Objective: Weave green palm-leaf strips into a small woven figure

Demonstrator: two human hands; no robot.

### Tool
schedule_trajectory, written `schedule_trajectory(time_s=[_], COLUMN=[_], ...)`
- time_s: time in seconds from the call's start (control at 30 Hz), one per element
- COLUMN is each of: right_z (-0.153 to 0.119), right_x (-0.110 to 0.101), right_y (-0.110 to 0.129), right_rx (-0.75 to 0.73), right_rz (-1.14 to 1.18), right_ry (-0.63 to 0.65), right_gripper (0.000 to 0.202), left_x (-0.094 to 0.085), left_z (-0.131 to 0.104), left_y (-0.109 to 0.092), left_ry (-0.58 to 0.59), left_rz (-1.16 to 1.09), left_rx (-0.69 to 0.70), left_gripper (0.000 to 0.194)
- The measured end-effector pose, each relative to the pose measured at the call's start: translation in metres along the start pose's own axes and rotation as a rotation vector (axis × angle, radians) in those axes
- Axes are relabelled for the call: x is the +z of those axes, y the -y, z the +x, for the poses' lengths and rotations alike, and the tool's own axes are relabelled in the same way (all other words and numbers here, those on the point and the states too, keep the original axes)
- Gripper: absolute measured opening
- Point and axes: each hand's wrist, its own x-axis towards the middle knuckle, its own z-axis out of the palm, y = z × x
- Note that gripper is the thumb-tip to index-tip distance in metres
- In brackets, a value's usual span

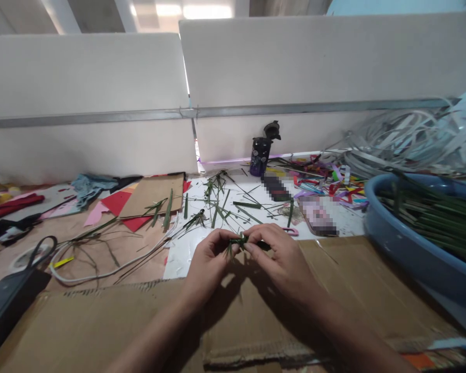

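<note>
Pinching thumb to fingertips, the left hand [212,255] and right hand [280,255] grip a green leaf bundle [239,241] by the far edge of the cardboard [336,274], likely light, springy and easily split, best held mid-length, with leaf strips [247,205] beyond.

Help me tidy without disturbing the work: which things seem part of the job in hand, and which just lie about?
Likely part of the job:
- green leaf piece, pinched between left hand and right hand
- long leaves in the blue tub
- cardboard beneath the hands

Probably just lying about:
- dark cup, lid open
- white cable
- blue cloth
</note>
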Motion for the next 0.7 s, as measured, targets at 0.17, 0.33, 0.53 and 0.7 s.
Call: schedule_trajectory(time_s=[0.17, 0.33, 0.53, 0.7], right_z=[0.0015, 0.0017, 0.0019, 0.0022], right_x=[-0.0003, -0.0004, 0.0001, -0.0001], right_y=[0.0003, 0.0032, 0.0032, 0.0021], right_rx=[0.036, 0.06, 0.068, 0.074], right_rz=[0.007, 0.005, -0.011, 0.02], right_ry=[0.019, 0.015, 0.001, 0.01], right_gripper=[0.013, 0.014, 0.015, 0.015], left_x=[-0.0013, 0.0002, 0.0023, 0.0013], left_z=[0.0, -0.0005, -0.0023, -0.0023], left_y=[0.0026, 0.0052, 0.0078, 0.0087], left_ry=[-0.005, -0.017, -0.036, -0.044], left_rz=[0.143, 0.198, 0.219, 0.264], left_rx=[0.077, 0.11, 0.102, 0.143], left_gripper=[0.009, 0.007, 0.006, 0.008])
